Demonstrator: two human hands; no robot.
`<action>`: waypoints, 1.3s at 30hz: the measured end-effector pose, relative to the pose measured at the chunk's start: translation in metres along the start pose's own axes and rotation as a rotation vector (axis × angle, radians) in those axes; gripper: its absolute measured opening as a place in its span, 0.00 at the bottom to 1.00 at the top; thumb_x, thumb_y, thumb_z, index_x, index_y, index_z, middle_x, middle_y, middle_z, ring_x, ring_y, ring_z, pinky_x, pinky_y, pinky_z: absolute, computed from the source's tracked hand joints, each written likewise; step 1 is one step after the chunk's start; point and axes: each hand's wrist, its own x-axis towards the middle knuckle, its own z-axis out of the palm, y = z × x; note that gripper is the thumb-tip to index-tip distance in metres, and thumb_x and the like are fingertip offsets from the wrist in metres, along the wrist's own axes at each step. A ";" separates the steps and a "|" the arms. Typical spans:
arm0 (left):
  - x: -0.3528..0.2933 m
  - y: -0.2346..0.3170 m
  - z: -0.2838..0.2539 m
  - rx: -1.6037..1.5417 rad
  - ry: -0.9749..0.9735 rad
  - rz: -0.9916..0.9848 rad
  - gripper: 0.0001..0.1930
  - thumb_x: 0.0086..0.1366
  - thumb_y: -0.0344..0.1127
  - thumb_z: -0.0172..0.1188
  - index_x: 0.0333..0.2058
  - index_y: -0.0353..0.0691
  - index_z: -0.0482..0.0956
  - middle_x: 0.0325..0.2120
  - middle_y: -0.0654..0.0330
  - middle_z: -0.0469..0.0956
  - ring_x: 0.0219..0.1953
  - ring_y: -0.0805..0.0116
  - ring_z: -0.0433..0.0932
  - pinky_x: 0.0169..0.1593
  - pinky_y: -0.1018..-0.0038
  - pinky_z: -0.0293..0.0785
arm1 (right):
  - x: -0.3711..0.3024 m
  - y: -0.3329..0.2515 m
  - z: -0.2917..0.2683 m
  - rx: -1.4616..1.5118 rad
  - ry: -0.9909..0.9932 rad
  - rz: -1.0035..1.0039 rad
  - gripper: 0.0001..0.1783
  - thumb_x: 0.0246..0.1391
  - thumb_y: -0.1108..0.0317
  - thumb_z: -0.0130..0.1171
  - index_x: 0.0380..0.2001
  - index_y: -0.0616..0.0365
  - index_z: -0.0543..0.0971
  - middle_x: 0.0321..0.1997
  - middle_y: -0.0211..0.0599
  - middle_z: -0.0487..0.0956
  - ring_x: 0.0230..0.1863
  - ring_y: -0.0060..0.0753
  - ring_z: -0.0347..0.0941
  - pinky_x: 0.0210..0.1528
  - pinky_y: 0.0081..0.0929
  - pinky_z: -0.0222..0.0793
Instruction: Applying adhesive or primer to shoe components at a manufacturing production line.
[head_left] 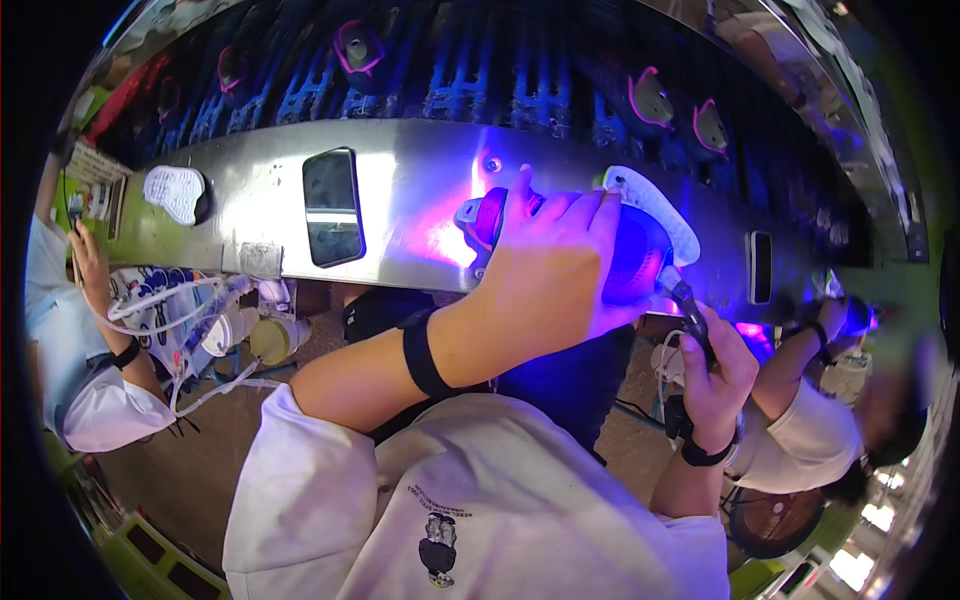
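My left hand (545,250) grips a dark shoe upper (638,258) over the metal bench, its fingers wrapped across the top. A pink-edged end of the upper (488,217) shows left of the hand; blue-violet light falls on it. In my right hand (722,372) is a brush (690,312) with a dark handle, its tip at or very near the upper's lower right edge. A pale curved shoe sole (662,213) stands just beyond the upper; whether my left fingers touch it I cannot tell.
On the metal bench (400,180) lie a dark phone-like slab (333,207), a white sole (175,193) and a phone (761,267). Behind runs a dark rack with pink-edged shoe uppers (358,48). Co-workers sit left (100,370) and right (800,430); buckets (278,340) stand below left.
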 end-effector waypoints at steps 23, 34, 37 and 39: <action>-0.049 -0.013 -0.048 -0.338 -0.347 0.108 0.54 0.52 0.51 0.76 0.70 0.33 0.55 0.55 0.45 0.79 0.54 0.49 0.82 0.56 0.62 0.79 | 0.031 -0.009 -0.030 0.618 -0.203 0.295 0.22 0.56 0.76 0.67 0.55 0.65 0.80 0.41 0.33 0.84 0.40 0.20 0.78 0.46 0.23 0.74; -0.043 0.022 -0.042 -0.651 -0.450 -0.009 0.51 0.51 0.45 0.79 0.68 0.32 0.59 0.54 0.51 0.80 0.56 0.59 0.79 0.61 0.63 0.73 | -0.004 0.017 -0.049 0.615 -0.274 0.330 0.21 0.53 0.76 0.70 0.51 0.66 0.82 0.40 0.38 0.85 0.42 0.23 0.79 0.48 0.23 0.73; -0.047 0.019 -0.031 -0.684 -0.491 -0.151 0.46 0.53 0.43 0.78 0.66 0.32 0.64 0.54 0.54 0.79 0.56 0.65 0.78 0.62 0.65 0.72 | -0.019 0.028 -0.035 0.619 -0.217 0.293 0.19 0.53 0.76 0.70 0.49 0.66 0.82 0.39 0.39 0.86 0.40 0.24 0.80 0.48 0.24 0.73; -0.049 0.018 -0.024 -0.826 -0.505 -0.278 0.40 0.56 0.41 0.76 0.63 0.33 0.67 0.53 0.57 0.79 0.53 0.68 0.78 0.60 0.67 0.73 | -0.026 0.030 -0.027 0.611 -0.189 0.289 0.19 0.53 0.76 0.70 0.49 0.66 0.82 0.39 0.39 0.86 0.40 0.24 0.80 0.48 0.24 0.73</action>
